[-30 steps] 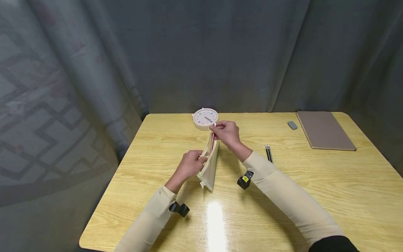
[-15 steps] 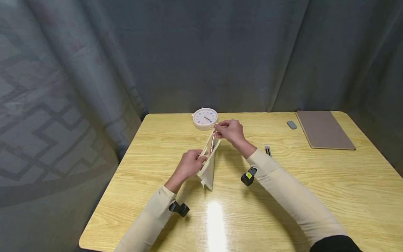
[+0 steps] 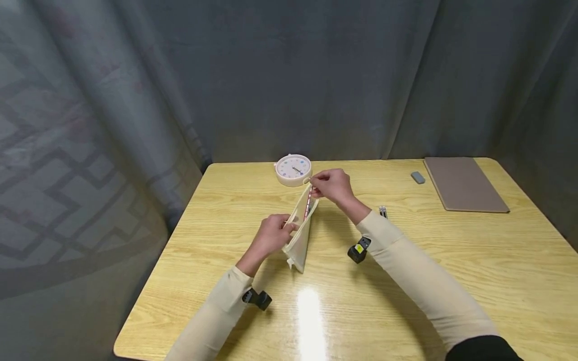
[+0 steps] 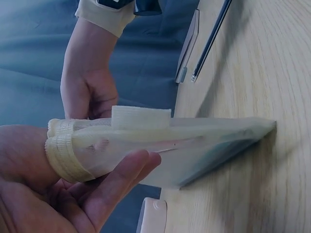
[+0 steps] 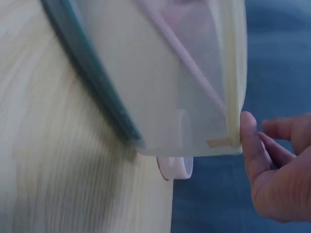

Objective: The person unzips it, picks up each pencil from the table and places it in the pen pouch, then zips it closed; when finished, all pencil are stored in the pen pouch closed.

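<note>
On the table [image 3: 212, 215] at mid-frame, we see the pen [image 3: 308, 205] lower in the pouch [image 3: 299, 252] than a second ago, seemingly well inside, the left hand [image 3: 272, 233] gripping the pouch, the right hand [image 3: 334, 186] touching its upper corner, whether pinching we cannot tell.
</note>
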`<state>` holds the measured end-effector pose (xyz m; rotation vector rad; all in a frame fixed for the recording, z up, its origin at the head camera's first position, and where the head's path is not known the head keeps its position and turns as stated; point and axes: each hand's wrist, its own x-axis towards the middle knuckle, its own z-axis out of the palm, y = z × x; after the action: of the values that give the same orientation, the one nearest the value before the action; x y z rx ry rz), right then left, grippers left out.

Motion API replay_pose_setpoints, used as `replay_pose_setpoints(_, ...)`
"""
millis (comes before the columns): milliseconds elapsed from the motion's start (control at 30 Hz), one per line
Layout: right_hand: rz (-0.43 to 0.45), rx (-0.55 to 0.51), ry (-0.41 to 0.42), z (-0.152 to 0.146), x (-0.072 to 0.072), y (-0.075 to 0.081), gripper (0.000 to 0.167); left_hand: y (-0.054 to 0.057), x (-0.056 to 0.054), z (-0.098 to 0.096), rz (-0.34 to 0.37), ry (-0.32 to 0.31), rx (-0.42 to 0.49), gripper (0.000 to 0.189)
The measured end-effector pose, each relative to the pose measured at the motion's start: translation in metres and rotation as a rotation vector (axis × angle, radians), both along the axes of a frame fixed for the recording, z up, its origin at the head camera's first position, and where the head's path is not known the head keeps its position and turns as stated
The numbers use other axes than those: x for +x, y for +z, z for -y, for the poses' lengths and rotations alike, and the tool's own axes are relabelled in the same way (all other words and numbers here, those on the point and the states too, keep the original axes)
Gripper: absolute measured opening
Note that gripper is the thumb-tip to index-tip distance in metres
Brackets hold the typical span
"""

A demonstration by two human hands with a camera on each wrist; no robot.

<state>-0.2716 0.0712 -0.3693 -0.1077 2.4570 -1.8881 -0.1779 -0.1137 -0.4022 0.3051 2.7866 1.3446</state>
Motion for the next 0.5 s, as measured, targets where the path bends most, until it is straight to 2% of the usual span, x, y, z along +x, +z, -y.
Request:
replay_pose_setpoints(133,0.024,-0.096,-0.053,-0.015,-0.004,0.003,0.028,0.000,0.000,0.001,0.003,-0.008,-0.008,0.021)
replay_pose_setpoints(300,0.063,-0.203,-0.086,-0.055,-0.008,0.006,0.033,0.001,0.000,0.000,-0.008,-0.014,-0.020,0.019)
replay_pose_setpoints(500,0.145,-0.316,-0.096,-0.112,-0.006,-0.007,0.031,0.001,-0.001,0.000,-0.008,-0.028,-0.024,0.020)
